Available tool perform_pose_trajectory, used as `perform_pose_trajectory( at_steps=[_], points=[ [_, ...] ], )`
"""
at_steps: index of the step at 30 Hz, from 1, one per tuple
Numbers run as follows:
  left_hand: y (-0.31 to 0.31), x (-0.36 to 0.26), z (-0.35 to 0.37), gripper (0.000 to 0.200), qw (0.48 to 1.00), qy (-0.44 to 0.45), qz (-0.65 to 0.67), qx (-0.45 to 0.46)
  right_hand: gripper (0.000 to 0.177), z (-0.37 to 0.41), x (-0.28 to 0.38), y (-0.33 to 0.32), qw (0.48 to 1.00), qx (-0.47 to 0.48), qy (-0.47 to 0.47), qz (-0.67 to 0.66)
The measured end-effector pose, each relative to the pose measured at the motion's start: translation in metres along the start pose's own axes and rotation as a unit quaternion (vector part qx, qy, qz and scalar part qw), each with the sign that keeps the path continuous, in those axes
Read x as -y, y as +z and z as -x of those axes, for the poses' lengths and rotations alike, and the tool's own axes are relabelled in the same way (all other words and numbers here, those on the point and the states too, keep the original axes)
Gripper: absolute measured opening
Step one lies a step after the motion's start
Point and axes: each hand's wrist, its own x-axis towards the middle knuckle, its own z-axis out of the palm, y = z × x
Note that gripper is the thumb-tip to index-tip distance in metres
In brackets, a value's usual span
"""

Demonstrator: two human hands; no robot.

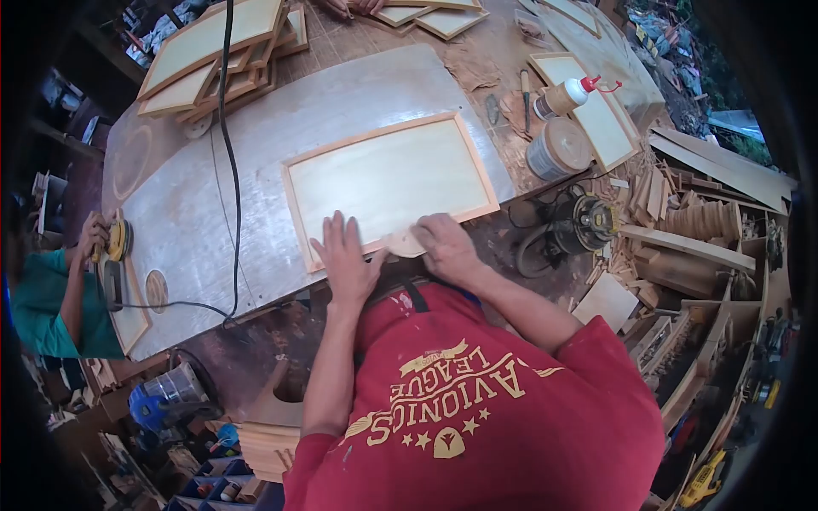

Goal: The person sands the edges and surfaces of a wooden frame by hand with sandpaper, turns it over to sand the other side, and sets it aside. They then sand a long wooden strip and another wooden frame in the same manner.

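Observation:
A rectangular panel (388,176) with a pale face and a light wooden frame lies flat on the worktable (192,196), close to its near edge. My left hand (345,255) rests with spread fingers on the panel's near left part, holding nothing. My right hand (447,247) is closed on a small pale sheet (404,245) at the near side of the frame. Part of that sheet lies between the two hands, and its left end is near my left thumb.
Stacked framed panels (209,51) stand at the back left. A co-worker's hand (92,234) is by a yellow sander (119,240) at far left. A black cable (228,145) crosses the table. A glue bottle (562,98) and a round tub (558,149) stand right.

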Motion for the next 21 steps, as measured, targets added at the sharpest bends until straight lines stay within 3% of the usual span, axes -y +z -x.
perform_pose_trajectory(
  at_steps=[3, 5, 8, 11, 14, 21],
  points=[
    [-0.025, 0.021, 0.018, 0.093, 0.996, -0.046, -0.068, -0.025, 0.047, 0.017, -0.032, -0.031, 0.998, 0.014, 0.032, 0.047],
    [-0.024, 0.048, 0.032, 0.099, 0.997, -0.075, -0.011, -0.025, 0.049, 0.017, -0.032, -0.034, 0.996, 0.055, 0.040, 0.055],
    [-0.021, 0.052, 0.032, 0.109, 0.995, -0.059, 0.054, -0.060, 0.055, 0.006, 0.005, 0.012, 0.997, 0.045, -0.048, 0.027],
    [-0.018, 0.054, 0.033, 0.110, 0.988, -0.085, 0.109, -0.073, 0.056, -0.028, 0.061, 0.043, 0.995, 0.066, -0.061, -0.031],
    [-0.010, 0.058, 0.036, 0.110, 0.991, -0.081, 0.046, -0.100, 0.052, -0.048, 0.086, 0.065, 0.992, 0.090, -0.069, -0.046],
    [-0.012, 0.054, 0.036, 0.113, 0.985, -0.129, 0.025, -0.110, 0.047, -0.043, 0.051, 0.027, 0.991, 0.118, -0.053, -0.022]
  ],
)
